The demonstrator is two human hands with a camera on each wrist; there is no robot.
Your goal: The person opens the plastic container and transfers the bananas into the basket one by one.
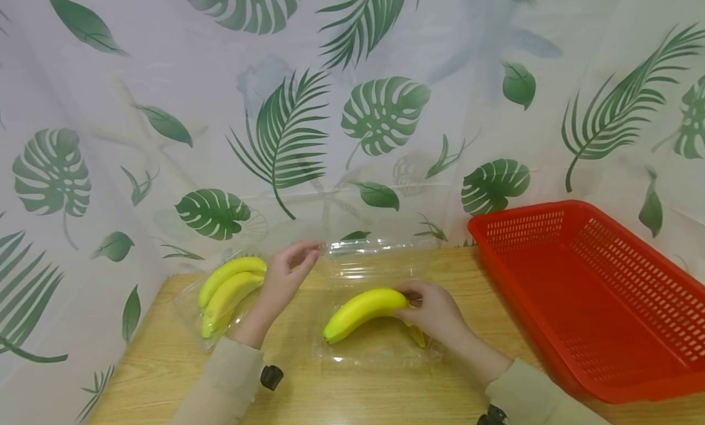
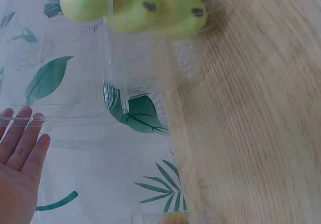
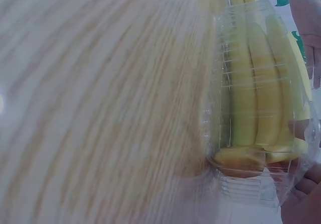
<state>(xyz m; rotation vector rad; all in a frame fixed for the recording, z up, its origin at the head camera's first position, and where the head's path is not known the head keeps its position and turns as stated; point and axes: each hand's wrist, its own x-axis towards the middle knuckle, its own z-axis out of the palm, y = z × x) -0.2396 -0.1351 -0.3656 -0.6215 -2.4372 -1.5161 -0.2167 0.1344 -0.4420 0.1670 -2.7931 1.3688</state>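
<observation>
Wears beige sleeves (image 1: 223, 379) at the near edge, with a black device (image 1: 272, 377) by the left cuff. Grasps a yellow banana bunch (image 1: 360, 310) at its right end with the right hand (image 1: 435, 310), thumb to the near side. Has the bunch lying inside a clear clamshell (image 1: 380, 355) midway across a wood-grain table (image 1: 363, 397), with three dark-tipped ends showing in the left wrist view. Holds the left hand (image 1: 285, 275) loose, fingers extended and ungrasping, at the left edge of the clamshell's raised far lid (image 1: 366, 266); cannot tell whether touching it. Has a second clear container (image 1: 186, 305) with more bananas (image 1: 231, 281) just left of the left hand, and a red perforated basket (image 1: 611, 296) at the right. Faces a white leaf-printed backdrop (image 1: 440, 51) on the far side.
</observation>
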